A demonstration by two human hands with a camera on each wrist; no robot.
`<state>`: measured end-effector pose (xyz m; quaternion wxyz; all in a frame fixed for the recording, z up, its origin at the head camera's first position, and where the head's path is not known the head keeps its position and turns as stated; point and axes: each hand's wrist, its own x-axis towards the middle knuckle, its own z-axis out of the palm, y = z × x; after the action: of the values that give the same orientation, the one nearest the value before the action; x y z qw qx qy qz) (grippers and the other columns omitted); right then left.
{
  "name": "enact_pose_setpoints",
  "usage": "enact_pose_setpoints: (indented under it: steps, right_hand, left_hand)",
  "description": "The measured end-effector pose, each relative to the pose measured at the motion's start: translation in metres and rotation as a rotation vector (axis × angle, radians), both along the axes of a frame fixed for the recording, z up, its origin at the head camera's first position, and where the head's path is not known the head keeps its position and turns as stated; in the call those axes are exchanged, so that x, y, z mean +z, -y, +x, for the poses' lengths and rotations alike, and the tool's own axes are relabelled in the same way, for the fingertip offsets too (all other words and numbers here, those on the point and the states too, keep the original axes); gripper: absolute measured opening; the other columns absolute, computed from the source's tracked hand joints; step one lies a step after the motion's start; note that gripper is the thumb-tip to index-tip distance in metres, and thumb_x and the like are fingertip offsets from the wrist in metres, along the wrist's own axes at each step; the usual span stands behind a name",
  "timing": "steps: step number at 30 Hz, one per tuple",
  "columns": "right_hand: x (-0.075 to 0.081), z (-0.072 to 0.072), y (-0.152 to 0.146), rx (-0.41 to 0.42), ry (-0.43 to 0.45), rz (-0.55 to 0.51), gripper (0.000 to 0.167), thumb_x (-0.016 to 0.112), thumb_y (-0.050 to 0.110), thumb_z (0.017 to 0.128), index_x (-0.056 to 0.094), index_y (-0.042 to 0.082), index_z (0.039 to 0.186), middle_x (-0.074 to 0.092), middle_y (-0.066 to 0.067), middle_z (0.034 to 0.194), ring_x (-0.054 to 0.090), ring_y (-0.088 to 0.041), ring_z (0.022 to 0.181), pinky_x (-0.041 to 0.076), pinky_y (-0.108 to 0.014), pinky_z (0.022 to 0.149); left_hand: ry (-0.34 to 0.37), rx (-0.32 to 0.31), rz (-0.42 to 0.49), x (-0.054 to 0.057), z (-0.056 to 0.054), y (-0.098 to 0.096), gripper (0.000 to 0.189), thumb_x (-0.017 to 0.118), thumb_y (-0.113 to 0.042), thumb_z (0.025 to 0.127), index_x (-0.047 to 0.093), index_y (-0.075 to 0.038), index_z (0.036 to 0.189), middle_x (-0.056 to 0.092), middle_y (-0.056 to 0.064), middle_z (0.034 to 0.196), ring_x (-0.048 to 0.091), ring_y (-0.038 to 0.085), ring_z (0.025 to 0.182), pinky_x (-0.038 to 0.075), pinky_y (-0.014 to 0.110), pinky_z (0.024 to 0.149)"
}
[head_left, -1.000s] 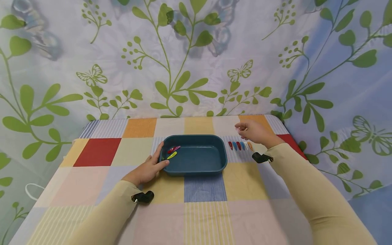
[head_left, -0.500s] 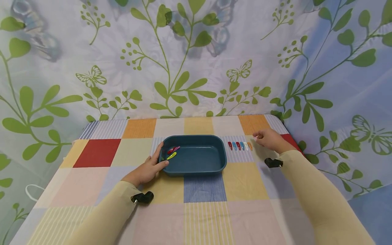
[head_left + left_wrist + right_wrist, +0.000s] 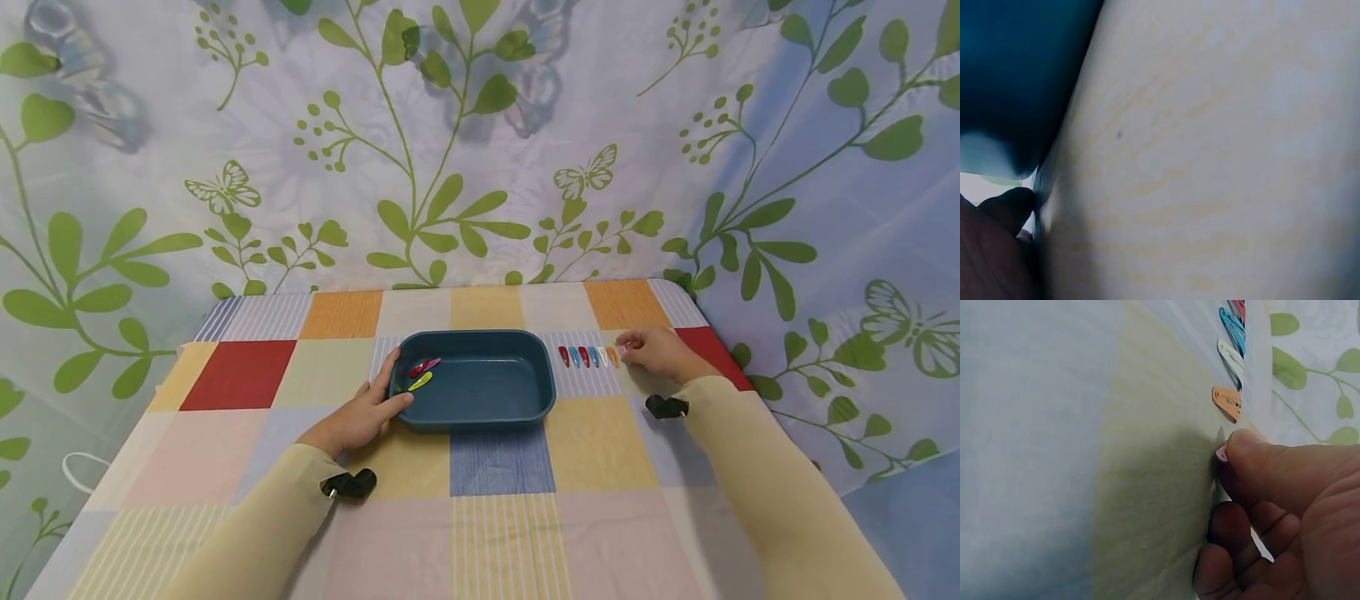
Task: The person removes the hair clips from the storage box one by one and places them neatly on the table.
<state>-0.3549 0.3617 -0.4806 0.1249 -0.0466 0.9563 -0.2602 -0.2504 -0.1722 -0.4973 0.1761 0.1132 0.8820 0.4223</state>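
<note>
My right hand (image 3: 658,352) pinches a pink snap hair clip (image 3: 1222,454) between thumb and forefinger, close over the tablecloth. Beside it runs a row of several snap clips, with an orange clip (image 3: 1227,404) nearest, then a white clip (image 3: 1230,359) and a blue clip (image 3: 1233,330). My left hand (image 3: 358,418) rests on the left front corner of a dark teal tray (image 3: 487,396), fingers fairly straight along its side and thumb over the front rim. Inside the tray, near that hand, lie a yellow clip (image 3: 421,381), a red clip (image 3: 418,367) and a purplish clip (image 3: 432,363).
A patchwork tablecloth (image 3: 405,542) covers the table. Behind it and to the right hang leaf-printed curtains (image 3: 480,150). A white cord loop (image 3: 75,467) shows at the table's left edge. Red clips (image 3: 564,357) stand in the row just right of the tray.
My right hand has moved right and down from above the row to its right end, carrying the pink clip. The left hand and the tray have stayed put.
</note>
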Motion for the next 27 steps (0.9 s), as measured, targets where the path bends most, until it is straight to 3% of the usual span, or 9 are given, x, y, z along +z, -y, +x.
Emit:
enact_pose_setpoints:
  steps: [7, 16, 27]
  right_hand:
    - [-0.0005, 0.0003, 0.0022, -0.042, 0.040, -0.029, 0.040, 0.069, 0.020, 0.102, 0.066, 0.002, 0.138, 0.064, -0.013, 0.107, 0.053, -0.028, 0.097, 0.046, -0.030, 0.074]
    - [-0.0047, -0.0001, 0.0026, -0.051, 0.049, -0.030, 0.043, 0.070, 0.023, 0.102, 0.065, 0.002, 0.139, 0.060, -0.012, 0.106, 0.052, -0.027, 0.098, 0.045, -0.030, 0.075]
    - [-0.0032, 0.0024, 0.0053, -0.075, 0.068, -0.019, 0.043, 0.069, 0.023, 0.102, 0.064, 0.003, 0.141, 0.061, -0.018, 0.119, 0.051, -0.031, 0.103, 0.045, -0.033, 0.079]
  left_hand:
    - [0.010, 0.000, 0.003, 0.0032, 0.0002, -0.0008, 0.082, 0.045, -0.049, 0.110, -0.012, -0.037, 0.169, -0.005, 0.007, 0.179, -0.014, 0.059, 0.157, -0.005, 0.078, 0.123]
    - [-0.010, -0.011, 0.003, 0.0023, 0.0003, -0.0007, 0.081, 0.044, -0.047, 0.111, -0.011, -0.035, 0.169, -0.004, 0.008, 0.179, -0.012, 0.057, 0.158, -0.006, 0.076, 0.124]
    - [-0.014, -0.018, 0.010, 0.0018, 0.0006, -0.0011, 0.081, 0.044, -0.046, 0.111, -0.011, -0.033, 0.169, -0.004, 0.010, 0.179, -0.011, 0.057, 0.159, -0.009, 0.073, 0.125]
